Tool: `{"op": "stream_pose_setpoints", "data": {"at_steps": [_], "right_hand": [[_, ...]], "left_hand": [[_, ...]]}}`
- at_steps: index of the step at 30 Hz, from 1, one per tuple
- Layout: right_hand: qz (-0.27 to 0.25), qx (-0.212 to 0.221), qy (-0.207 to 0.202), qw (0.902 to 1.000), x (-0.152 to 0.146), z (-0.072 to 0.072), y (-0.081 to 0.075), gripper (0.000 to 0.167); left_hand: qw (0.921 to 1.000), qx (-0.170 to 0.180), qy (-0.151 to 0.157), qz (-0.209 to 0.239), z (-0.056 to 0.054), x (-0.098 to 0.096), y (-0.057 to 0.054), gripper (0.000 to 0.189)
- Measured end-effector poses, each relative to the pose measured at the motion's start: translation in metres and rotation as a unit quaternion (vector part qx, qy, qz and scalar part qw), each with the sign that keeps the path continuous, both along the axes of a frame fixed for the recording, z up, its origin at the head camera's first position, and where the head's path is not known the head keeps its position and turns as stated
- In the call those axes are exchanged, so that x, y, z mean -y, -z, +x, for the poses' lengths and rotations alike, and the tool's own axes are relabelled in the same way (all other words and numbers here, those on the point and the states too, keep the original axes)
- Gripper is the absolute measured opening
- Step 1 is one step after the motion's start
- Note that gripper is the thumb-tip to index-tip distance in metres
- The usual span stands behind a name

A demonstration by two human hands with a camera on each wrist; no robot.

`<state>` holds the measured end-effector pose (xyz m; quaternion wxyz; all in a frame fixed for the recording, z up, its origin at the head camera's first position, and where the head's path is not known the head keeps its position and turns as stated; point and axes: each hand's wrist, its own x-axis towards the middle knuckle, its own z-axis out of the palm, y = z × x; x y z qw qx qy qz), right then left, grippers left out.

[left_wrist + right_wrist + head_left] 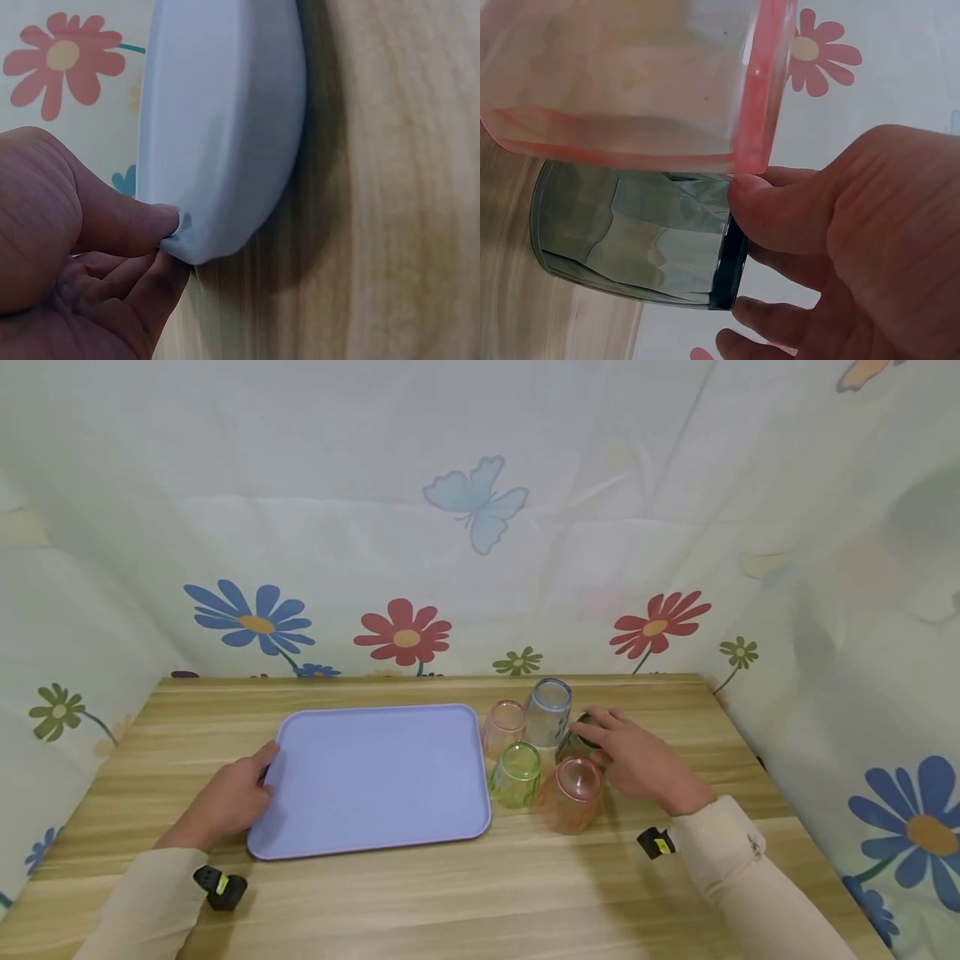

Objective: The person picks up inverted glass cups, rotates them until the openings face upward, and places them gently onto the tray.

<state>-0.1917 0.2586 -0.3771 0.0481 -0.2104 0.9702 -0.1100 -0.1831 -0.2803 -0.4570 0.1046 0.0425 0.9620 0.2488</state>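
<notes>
My left hand (228, 800) pinches the left edge of a lavender tray (375, 781), thumb on top and fingers beneath the rim in the left wrist view. My right hand (641, 760) grips the base of an upside-down dark grey-green glass (637, 232), with thumb and fingers about its thick bottom. Right beside that glass is an upside-down orange-pink glass (572, 797), close to my thumb. Other upturned glasses stand in the same cluster: a green one (516, 781), a pale pink one (502, 731) and a blue-grey one (547, 714).
The wooden table (465, 902) carries the tray at left of centre, with the glasses close along its right edge. A flower-print cloth (330, 543) hangs behind the table and at both sides.
</notes>
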Motion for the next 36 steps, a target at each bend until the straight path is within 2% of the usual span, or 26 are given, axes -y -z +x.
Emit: {"op": "stream_pose_setpoints", "data": {"at_steps": [4,8,12,18,23,31,36], "right_hand": [[0.012,-0.008,-0.014,0.9998,0.002,-0.006,0.0,0.048],[0.015,-0.039,-0.046,0.9981,0.002,-0.012,0.003,0.044],[0.02,-0.062,-0.068,0.9956,0.0,-0.017,0.005,0.041],[0.025,-0.065,-0.076,0.9946,-0.001,-0.024,0.003,0.043],[0.031,-0.056,-0.074,0.9952,-0.002,-0.025,0.001,0.045],[0.024,-0.072,-0.083,0.9936,-0.004,-0.027,0.0,0.043],[0.021,-0.059,-0.083,0.9946,-0.006,-0.026,-0.001,0.042]], "left_hand": [[0.9999,0.013,-0.008,0.003,0.0,-0.001,-0.002,0.067],[0.9995,0.027,-0.014,0.008,0.001,-0.001,-0.004,0.067],[0.9995,0.025,-0.012,0.012,0.001,-0.001,-0.004,0.068],[0.9998,0.007,-0.013,0.012,0.002,0.0,-0.001,0.067],[0.9995,0.021,-0.017,0.015,0.0,0.001,-0.002,0.068],[0.9999,0.008,-0.007,0.009,0.002,0.0,-0.009,0.066],[0.9999,0.008,-0.007,0.008,0.001,0.0,-0.005,0.067]]}}
